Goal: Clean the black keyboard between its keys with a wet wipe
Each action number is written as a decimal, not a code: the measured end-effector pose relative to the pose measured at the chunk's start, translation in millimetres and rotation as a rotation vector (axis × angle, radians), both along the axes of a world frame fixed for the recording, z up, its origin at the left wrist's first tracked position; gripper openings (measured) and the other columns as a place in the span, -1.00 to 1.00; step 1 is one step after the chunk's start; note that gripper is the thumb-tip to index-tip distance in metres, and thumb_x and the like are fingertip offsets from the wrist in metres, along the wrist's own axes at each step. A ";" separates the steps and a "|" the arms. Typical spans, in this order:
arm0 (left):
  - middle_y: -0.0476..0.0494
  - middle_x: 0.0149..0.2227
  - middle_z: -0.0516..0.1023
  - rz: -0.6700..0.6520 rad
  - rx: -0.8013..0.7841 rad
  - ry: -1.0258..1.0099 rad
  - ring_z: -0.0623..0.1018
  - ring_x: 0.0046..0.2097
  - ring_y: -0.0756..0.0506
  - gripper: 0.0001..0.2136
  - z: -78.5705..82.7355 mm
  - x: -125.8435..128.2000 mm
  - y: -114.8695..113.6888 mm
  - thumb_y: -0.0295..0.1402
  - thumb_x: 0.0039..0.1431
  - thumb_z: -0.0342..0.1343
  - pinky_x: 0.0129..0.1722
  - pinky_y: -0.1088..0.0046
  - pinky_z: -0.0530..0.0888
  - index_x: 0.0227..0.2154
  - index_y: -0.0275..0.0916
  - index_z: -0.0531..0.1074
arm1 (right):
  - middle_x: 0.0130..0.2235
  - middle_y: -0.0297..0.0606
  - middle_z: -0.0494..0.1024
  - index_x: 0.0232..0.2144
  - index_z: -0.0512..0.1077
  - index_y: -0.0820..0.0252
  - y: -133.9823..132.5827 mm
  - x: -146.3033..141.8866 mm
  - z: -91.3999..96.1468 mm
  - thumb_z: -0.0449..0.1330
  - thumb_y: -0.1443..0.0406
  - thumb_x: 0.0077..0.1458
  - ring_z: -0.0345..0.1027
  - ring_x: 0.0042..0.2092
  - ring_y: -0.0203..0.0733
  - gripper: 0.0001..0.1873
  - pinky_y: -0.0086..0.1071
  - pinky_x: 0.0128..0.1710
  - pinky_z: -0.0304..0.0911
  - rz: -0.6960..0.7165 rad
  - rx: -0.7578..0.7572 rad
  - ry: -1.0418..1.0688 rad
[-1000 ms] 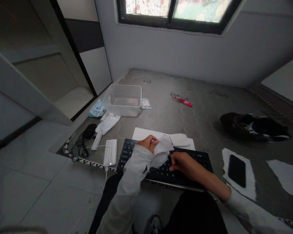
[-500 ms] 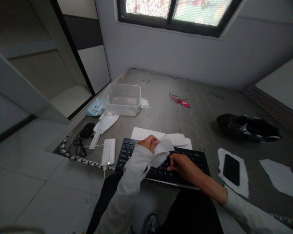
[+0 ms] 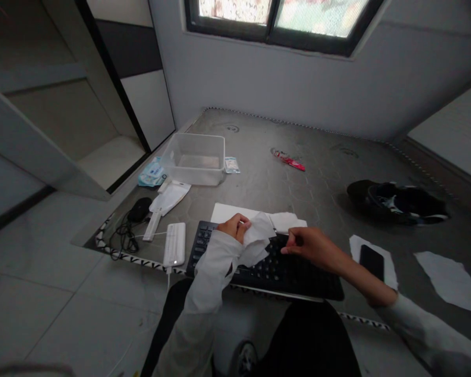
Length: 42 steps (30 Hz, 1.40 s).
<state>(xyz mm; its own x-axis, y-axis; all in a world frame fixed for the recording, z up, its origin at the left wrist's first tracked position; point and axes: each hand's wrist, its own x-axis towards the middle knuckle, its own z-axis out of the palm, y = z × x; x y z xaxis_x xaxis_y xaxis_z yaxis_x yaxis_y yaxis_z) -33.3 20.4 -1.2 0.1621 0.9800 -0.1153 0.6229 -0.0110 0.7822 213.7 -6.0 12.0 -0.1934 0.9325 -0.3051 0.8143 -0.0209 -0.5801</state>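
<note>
A black keyboard point(image 3: 298, 272) lies along the front edge of the grey mat, in front of my body. Closed on a crumpled white tissue point(image 3: 258, 240), my left hand point(image 3: 234, 227) is over the keyboard's left half. My right hand point(image 3: 312, 246) hovers over the keyboard's right part, a gap away from the tissue. Its thumb and index finger are pinched together; anything between them is too small to make out. Behind the keyboard lies a white sheet point(image 3: 223, 212) with a folded white tissue point(image 3: 286, 221) on it.
To the left are a white power bank point(image 3: 175, 244) with cables, a black mouse point(image 3: 139, 209) and a white pouch point(image 3: 172, 196). A clear plastic bin point(image 3: 196, 173) stands behind. On the right lie a phone point(image 3: 372, 262) on tissue and a black shoe point(image 3: 396, 204). A red packet point(image 3: 292, 161) lies farther back.
My right hand has moved right and slightly up, away from the tissue. The keyboard's right end has shifted slightly right. My left hand still holds the tissue.
</note>
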 end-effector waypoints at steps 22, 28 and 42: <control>0.02 -0.46 0.57 0.097 0.017 0.056 0.51 -0.39 -0.05 -0.74 -12.2 -22.2 12.4 -0.18 0.21 -0.01 -0.42 0.52 0.25 -0.27 -0.17 0.53 | -0.46 -0.35 0.50 -0.47 0.40 0.13 -2.4 7.3 -11.8 0.28 0.22 0.12 0.36 -0.42 -0.22 -0.81 -0.39 -0.40 0.16 0.021 0.288 -0.108; 0.02 -0.47 0.58 0.151 0.004 0.067 0.53 -0.38 -0.07 -0.73 -10.7 -27.5 20.7 -0.15 0.20 -0.03 -0.39 0.50 0.28 -0.27 -0.17 0.51 | -0.12 -0.10 0.60 -0.07 0.49 0.12 74.1 59.3 -29.7 0.13 0.09 0.21 0.48 -0.15 -0.02 -0.66 -0.19 -0.10 0.32 0.020 0.417 -0.186; 0.07 -0.49 0.57 0.171 -0.028 0.145 0.52 -0.43 -0.06 -0.74 -19.1 -23.0 29.8 -0.13 0.21 -0.04 -0.42 0.48 0.27 -0.28 -0.11 0.49 | -0.55 -0.30 0.51 -0.50 0.57 0.16 94.9 73.6 -55.0 0.10 -0.05 0.16 0.31 -0.49 -0.23 -0.52 -0.40 -0.50 0.07 0.126 -0.166 -0.106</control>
